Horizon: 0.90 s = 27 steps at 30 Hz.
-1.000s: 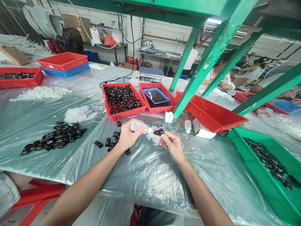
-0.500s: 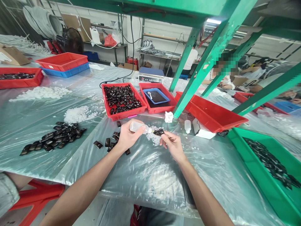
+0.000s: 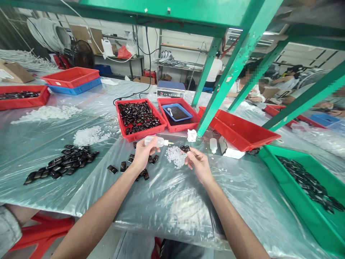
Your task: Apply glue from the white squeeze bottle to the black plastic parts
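My left hand [image 3: 145, 153] is closed around a translucent squeeze bottle [image 3: 159, 142], its thin nozzle pointing right. Between the fingertips of my right hand [image 3: 198, 162] is a small glossy black plastic part [image 3: 184, 148], apart from the nozzle. Below and between the hands lies a little heap of small clear-white pieces [image 3: 175, 157]. Several loose black parts [image 3: 123, 166] lie beside and under my left wrist. A larger pile of black parts [image 3: 64, 162] spreads on the plastic-covered table farther left, with a white heap [image 3: 91, 136] behind it.
Ahead stand a red tray of black parts [image 3: 163, 126] and another red tray [image 3: 180, 127] holding a blue tray. A small bottle [image 3: 213, 145] stands right of my hands. Green posts [image 3: 226, 79] rise behind a tilted red tray [image 3: 242, 133]. At right is a green bin [image 3: 299, 212].
My left hand has drawn the bottle left and slightly up, away from the black part. The gap between nozzle and part has widened; my right hand still holds the part near the same place.
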Motion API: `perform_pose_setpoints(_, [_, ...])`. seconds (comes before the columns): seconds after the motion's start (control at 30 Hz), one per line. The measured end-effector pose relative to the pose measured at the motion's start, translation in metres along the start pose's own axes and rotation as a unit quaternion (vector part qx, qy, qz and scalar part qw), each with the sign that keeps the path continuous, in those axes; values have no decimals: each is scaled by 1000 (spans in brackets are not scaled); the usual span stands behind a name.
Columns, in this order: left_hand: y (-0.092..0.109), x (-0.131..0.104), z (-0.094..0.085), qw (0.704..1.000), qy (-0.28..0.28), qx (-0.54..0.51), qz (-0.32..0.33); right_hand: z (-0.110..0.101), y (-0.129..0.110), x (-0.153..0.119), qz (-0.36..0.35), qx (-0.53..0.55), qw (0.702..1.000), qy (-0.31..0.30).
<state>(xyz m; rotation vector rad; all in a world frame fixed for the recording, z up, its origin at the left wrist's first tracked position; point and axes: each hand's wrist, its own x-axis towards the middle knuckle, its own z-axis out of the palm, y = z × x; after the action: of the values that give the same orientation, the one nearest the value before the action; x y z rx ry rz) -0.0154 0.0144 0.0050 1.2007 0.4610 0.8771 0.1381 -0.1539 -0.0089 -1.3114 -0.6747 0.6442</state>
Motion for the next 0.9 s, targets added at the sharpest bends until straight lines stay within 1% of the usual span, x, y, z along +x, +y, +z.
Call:
perform_pose_setpoints(0.1, [-4, 7, -3, 1000, -3, 14, -27, -2, -2, 2, 2, 41, 999, 28])
perform_pose_setpoints(0.17, [-10, 11, -6, 999, -6, 35, -33, -4, -3, 2, 4, 63, 997, 39])
perform_pose_setpoints(0.27, [-24, 16, -11, 994, 4, 113, -7, -4, -5, 2, 8, 75, 996, 45])
perform_pose_setpoints(0.33, [-34, 18, -15, 984, 6, 179, 11, -4, -6, 2, 9, 73, 996, 44])
perform_pose_setpoints(0.43, [-46, 21, -20, 972, -20, 234, 16, -3, -5, 2, 9, 72, 997, 41])
perform_pose_setpoints(0.5, [-48, 21, -22, 963, -41, 266, 22, -3, -5, 2, 9, 73, 996, 41])
perform_pose_setpoints(0.57, [-45, 18, -21, 949, -35, 308, 55, -3, -5, 2, 8, 74, 996, 40])
perform_pose_setpoints(0.63, [-35, 13, -17, 926, 10, 356, 130, -3, -5, 2, 4, 74, 996, 40])
perform_pose_setpoints(0.67, [-29, 10, -15, 909, 35, 376, 176, -3, -5, 2, 2, 73, 997, 40])
perform_pose_setpoints(0.7, [-24, 6, -12, 893, 47, 391, 216, -3, -5, 2, 0, 73, 997, 41])
perform_pose_setpoints(0.73, [-19, 2, -9, 881, 39, 404, 243, -3, -5, 2, -2, 73, 996, 42])
perform_pose_setpoints(0.77, [-15, -3, -6, 872, 6, 418, 253, -3, -5, 2, -3, 73, 996, 43])
perform_pose_setpoints(0.8, [-13, -7, -3, 864, -43, 438, 246, -3, -5, 2, -4, 74, 996, 43])
perform_pose_setpoints(0.83, [-12, -11, 0, 851, -98, 464, 225, -3, -5, 2, -4, 75, 996, 43])
perform_pose_setpoints(0.87, [-12, -14, 2, 832, -146, 498, 196, -3, -5, 2, -3, 76, 996, 42])
perform_pose_setpoints(0.9, [-14, -16, 4, 806, -183, 538, 166, -3, -5, 2, -3, 76, 996, 42])
